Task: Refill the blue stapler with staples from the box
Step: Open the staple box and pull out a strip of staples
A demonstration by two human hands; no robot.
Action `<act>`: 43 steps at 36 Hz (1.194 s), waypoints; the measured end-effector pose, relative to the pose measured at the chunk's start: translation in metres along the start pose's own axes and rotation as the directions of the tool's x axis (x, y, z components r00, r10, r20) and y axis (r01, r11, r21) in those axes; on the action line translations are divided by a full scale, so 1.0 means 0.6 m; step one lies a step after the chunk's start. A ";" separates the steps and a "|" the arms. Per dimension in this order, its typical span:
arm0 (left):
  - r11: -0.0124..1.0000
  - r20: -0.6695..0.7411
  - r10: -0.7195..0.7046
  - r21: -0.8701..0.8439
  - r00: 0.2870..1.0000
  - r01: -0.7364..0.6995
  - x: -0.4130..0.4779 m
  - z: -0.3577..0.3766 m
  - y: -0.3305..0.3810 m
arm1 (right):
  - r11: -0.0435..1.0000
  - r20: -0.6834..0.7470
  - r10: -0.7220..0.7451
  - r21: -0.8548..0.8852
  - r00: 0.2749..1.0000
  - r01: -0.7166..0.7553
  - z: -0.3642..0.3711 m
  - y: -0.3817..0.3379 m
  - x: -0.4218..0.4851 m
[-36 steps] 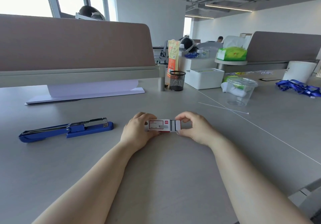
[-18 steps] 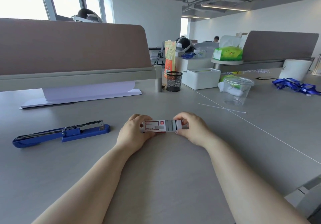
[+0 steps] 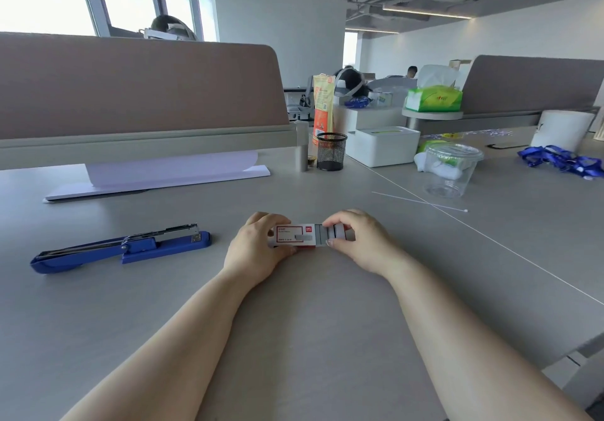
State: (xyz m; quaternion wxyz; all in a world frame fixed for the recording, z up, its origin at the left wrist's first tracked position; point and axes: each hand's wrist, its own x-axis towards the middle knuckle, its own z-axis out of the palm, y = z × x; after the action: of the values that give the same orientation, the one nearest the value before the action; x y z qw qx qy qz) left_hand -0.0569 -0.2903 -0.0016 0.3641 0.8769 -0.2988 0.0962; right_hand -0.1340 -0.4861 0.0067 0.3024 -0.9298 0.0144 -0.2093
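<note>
A small white and red staple box [image 3: 294, 235] lies on the grey desk in front of me. My left hand [image 3: 253, 248] grips its outer sleeve. The inner tray [image 3: 331, 235] sticks out to the right, showing grey staple strips, and my right hand [image 3: 361, 240] pinches that tray between thumb and fingers. The blue stapler [image 3: 124, 246] lies on the desk to the left, apart from both hands, with its arm swung flat open and the metal magazine exposed.
A desk divider [image 3: 140, 93] with a white monitor base [image 3: 157, 177] stands behind. A black mesh pen cup [image 3: 331, 155], white box [image 3: 382, 145], clear plastic cup [image 3: 451, 170] and a thin white stick [image 3: 421, 202] sit at the back right.
The inner tray has slid further out of the sleeve to the right, exposing more staples. The stapler has not moved on the desk.
</note>
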 end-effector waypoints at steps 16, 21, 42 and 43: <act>1.000 -0.015 0.005 0.001 1.000 -0.005 -0.001 0.001 -0.001 | 0.999 -0.029 0.017 -0.033 0.999 -0.018 0.010 -0.001 0.004; 1.000 -0.007 -0.002 0.004 1.000 0.002 0.000 0.002 -0.001 | 1.000 -0.121 -0.002 0.011 0.993 0.004 0.005 -0.005 0.006; 0.977 -0.009 -0.150 0.149 0.989 0.150 0.003 0.008 -0.008 | 0.891 -0.065 0.332 0.349 0.941 -0.290 0.002 -0.009 0.009; 0.977 -0.009 -0.149 0.153 0.989 0.149 0.003 0.008 -0.008 | 0.894 -0.053 0.326 0.342 0.944 -0.290 0.004 -0.008 0.009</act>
State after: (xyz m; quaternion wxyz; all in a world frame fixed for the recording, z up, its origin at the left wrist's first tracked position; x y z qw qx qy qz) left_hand -0.0528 -0.2917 -0.0073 0.3017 0.9222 -0.2244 0.0904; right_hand -0.1287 -0.4816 0.0101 0.4818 -0.8391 0.1429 -0.2083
